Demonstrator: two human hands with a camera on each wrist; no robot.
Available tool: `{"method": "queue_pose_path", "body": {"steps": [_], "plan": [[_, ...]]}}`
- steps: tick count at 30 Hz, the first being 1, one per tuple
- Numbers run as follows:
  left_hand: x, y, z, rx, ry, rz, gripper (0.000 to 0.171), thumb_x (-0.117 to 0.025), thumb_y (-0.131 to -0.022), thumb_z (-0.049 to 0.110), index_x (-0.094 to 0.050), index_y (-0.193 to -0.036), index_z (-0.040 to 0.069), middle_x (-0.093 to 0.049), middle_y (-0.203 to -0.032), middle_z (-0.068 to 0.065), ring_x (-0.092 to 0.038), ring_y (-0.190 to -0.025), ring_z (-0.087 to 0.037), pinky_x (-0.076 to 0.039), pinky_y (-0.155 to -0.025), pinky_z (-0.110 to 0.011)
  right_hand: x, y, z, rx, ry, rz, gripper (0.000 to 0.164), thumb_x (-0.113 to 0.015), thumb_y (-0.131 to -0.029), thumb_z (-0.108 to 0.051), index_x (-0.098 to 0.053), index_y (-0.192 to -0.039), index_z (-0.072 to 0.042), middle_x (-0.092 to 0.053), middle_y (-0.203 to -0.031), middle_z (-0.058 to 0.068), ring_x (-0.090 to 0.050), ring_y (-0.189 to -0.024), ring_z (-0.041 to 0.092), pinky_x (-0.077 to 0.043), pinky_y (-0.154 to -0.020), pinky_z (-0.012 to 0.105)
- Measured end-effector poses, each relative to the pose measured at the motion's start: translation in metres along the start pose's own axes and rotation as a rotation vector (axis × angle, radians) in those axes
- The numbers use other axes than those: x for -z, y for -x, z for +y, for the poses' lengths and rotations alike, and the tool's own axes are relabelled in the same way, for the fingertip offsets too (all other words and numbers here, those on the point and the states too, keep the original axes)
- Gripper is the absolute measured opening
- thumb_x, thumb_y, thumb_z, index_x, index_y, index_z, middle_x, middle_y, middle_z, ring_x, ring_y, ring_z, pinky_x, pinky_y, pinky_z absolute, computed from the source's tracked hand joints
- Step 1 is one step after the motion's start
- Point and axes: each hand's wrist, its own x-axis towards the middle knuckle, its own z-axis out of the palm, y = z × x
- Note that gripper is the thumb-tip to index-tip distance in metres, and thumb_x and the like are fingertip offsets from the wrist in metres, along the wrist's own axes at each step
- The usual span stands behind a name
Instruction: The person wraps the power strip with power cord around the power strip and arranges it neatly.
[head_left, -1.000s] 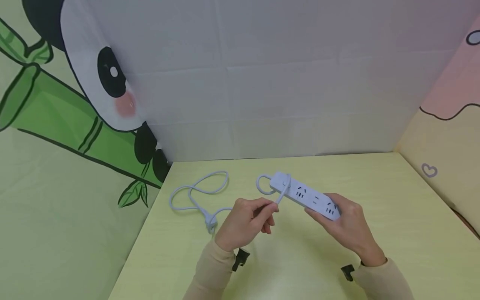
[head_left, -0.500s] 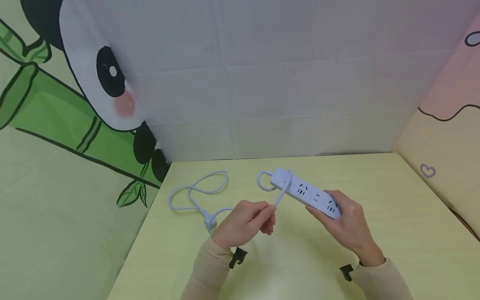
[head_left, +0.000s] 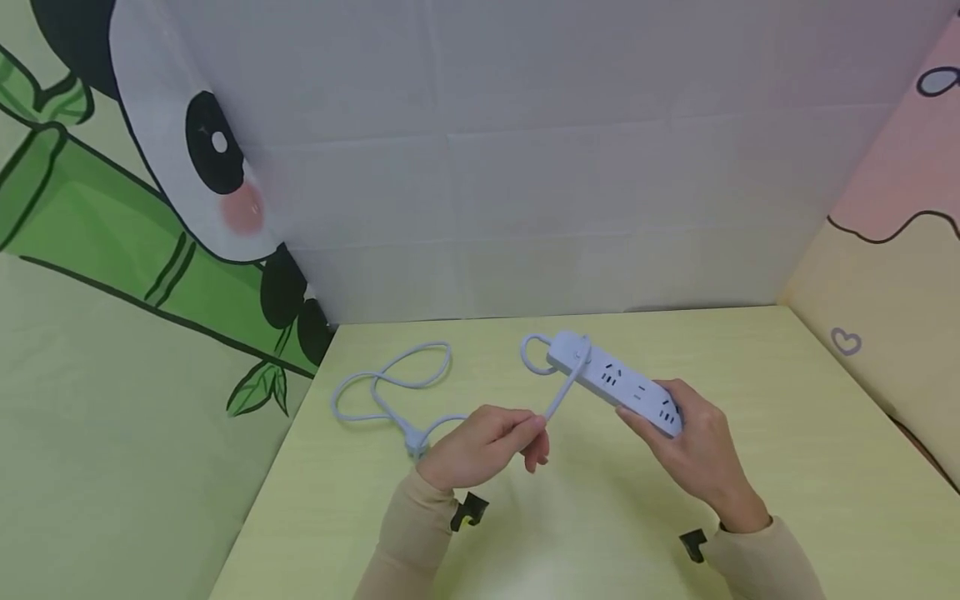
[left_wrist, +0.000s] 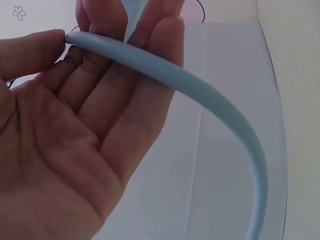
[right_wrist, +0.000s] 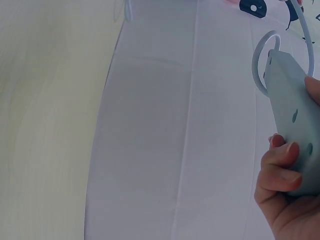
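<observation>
My right hand (head_left: 693, 446) grips a white power strip (head_left: 618, 385) by its near right end, its socket face turned up toward the head camera. From the strip's far left end the cord (head_left: 564, 387) loops round and crosses over the top. My left hand (head_left: 483, 446) pinches that cord between thumb and fingers; in the left wrist view the cord (left_wrist: 220, 107) runs across the fingers and curves down. The right wrist view shows the strip's back (right_wrist: 292, 110) with fingers round it. Beside the left wrist lies the plug (head_left: 415, 440).
A loose loop of the cord (head_left: 360, 377) lies on the pale yellow table (head_left: 750, 375) at the left. A grey-white wall sheet (head_left: 525, 208) rises behind the table, with cartoon-printed panels (head_left: 127, 350) at the sides.
The left hand has drawn the cord slightly left and down, and a little more of it shows taut over the strip. The strip's far end has risen slightly in the head view.
</observation>
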Motion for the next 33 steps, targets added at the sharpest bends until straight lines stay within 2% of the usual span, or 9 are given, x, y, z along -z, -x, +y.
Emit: {"method": "queue_pose_path", "body": {"steps": [8,13,17,20,24,27,33], "plan": [[0.006,0.006,-0.006,0.048,-0.034,-0.112,0.036,-0.039,-0.111,0.03,-0.07,-0.101,0.016,-0.071,-0.084,0.002,-0.066,-0.09,-0.004,-0.049,-0.093,-0.023,0.003,0.001,0.0,-0.028,-0.025,0.001,0.041,-0.089,-0.073,-0.01,-0.069,-0.108,0.0,-0.072,-0.089,0.01,-0.055,-0.07,0.007,-0.045,-0.056,0.022],[0.009,0.007,-0.01,0.059,-0.045,-0.142,0.035,-0.039,-0.111,0.032,-0.07,-0.104,0.02,-0.072,-0.085,0.004,-0.066,-0.094,-0.003,-0.048,-0.094,-0.023,0.004,0.001,-0.002,-0.026,-0.039,0.012,0.042,-0.09,-0.072,-0.009,-0.069,-0.108,0.0,-0.073,-0.09,0.01,-0.055,-0.07,0.006,-0.044,-0.057,0.02],[0.012,0.007,-0.014,0.049,-0.069,-0.174,0.032,-0.039,-0.111,0.032,-0.069,-0.11,0.024,-0.074,-0.094,0.006,-0.062,-0.102,-0.003,-0.045,-0.094,-0.022,0.005,0.001,-0.002,-0.033,-0.047,0.02,0.042,-0.09,-0.072,-0.009,-0.07,-0.108,-0.001,-0.073,-0.09,0.01,-0.054,-0.069,0.005,-0.043,-0.057,0.017],[0.013,0.01,-0.015,0.051,-0.093,-0.184,0.031,-0.038,-0.111,0.032,-0.068,-0.116,0.027,-0.074,-0.1,0.006,-0.059,-0.107,-0.003,-0.043,-0.093,-0.021,0.006,0.002,-0.002,-0.04,-0.05,0.024,0.042,-0.09,-0.072,-0.008,-0.07,-0.108,-0.002,-0.073,-0.089,0.01,-0.054,-0.069,0.004,-0.043,-0.057,0.017],[0.014,0.012,-0.015,0.056,-0.103,-0.173,0.032,-0.039,-0.111,0.033,-0.069,-0.119,0.023,-0.075,-0.097,0.007,-0.06,-0.109,-0.002,-0.044,-0.097,-0.022,0.007,0.002,-0.003,-0.051,-0.055,0.019,0.042,-0.089,-0.073,-0.009,-0.07,-0.109,-0.002,-0.073,-0.09,0.01,-0.054,-0.069,0.004,-0.043,-0.056,0.017],[0.014,0.012,-0.015,0.074,-0.08,-0.18,0.033,-0.041,-0.111,0.033,-0.071,-0.119,0.021,-0.075,-0.094,0.006,-0.062,-0.11,-0.003,-0.045,-0.101,-0.023,0.009,0.002,-0.007,-0.071,-0.063,0.013,0.041,-0.089,-0.074,-0.009,-0.07,-0.11,-0.003,-0.073,-0.09,0.01,-0.054,-0.069,0.003,-0.043,-0.056,0.017],[0.017,0.011,-0.019,0.123,-0.036,-0.2,0.031,-0.044,-0.11,0.03,-0.072,-0.117,0.019,-0.075,-0.088,0.001,-0.064,-0.103,-0.004,-0.047,-0.099,-0.023,0.012,0.003,-0.012,-0.107,-0.085,-0.014,0.039,-0.088,-0.075,-0.01,-0.071,-0.11,-0.003,-0.073,-0.092,0.011,-0.054,-0.068,0.003,-0.043,-0.055,0.02]]}}
